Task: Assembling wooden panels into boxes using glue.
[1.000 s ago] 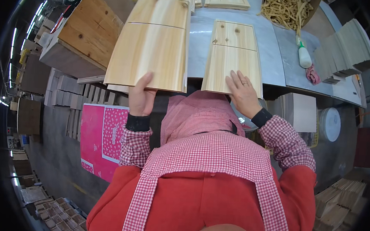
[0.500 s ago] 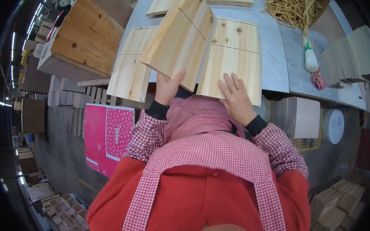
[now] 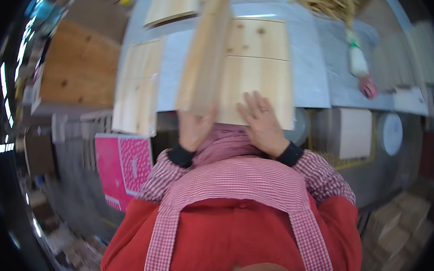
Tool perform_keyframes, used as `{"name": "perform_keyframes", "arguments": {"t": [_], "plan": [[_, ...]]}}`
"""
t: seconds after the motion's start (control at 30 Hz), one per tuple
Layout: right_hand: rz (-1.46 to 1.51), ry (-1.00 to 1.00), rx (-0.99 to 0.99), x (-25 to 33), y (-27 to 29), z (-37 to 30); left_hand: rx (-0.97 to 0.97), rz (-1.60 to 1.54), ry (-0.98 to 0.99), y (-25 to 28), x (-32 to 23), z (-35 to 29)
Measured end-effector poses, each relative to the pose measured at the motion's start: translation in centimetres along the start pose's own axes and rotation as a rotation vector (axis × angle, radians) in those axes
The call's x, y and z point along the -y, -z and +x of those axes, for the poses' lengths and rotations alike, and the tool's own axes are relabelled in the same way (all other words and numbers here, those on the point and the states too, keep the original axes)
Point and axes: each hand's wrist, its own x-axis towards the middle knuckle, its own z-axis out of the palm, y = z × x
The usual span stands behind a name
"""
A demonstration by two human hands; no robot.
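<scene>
A pale wooden panel (image 3: 202,55) stands tilted on edge over the worktable, blurred by motion. My left hand (image 3: 193,129) grips its near lower end, thumb on the right side; part of the fingers is hidden by the wood. Flat beside it lies a knotty wooden panel (image 3: 260,78) with a groove across its far part. On that panel's near end rests my right hand (image 3: 265,122), palm down, with the fingers stretched out. Another grooved panel (image 3: 138,86) lies to the left, jutting past the table's near edge.
A brown wooden box (image 3: 79,67) stands at the left. More panels (image 3: 173,3) lie at the back. Right of them are a pile of wood strips (image 3: 329,3), a white bottle (image 3: 358,62) and a pink cloth (image 3: 368,87). A pink carton (image 3: 110,169) sits below left.
The panel in my left hand has turned to a steeper, narrower angle against the flat panel's left side. My right hand stays on the flat panel. The whole view has shifted slightly.
</scene>
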Motion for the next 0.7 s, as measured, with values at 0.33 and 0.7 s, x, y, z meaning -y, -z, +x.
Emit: {"name": "perform_keyframes", "arguments": {"t": [0.33,0.7], "plan": [[-0.698,-0.64,-0.844,-22.7,15.1,-4.8,0.025,-0.217,0.314,0.7,-1.1,-0.7],[-0.759,-0.658,-0.729,-25.1,25.2,-2.3,-0.084,-0.31,0.182,0.3,1.0,-0.8]]}}
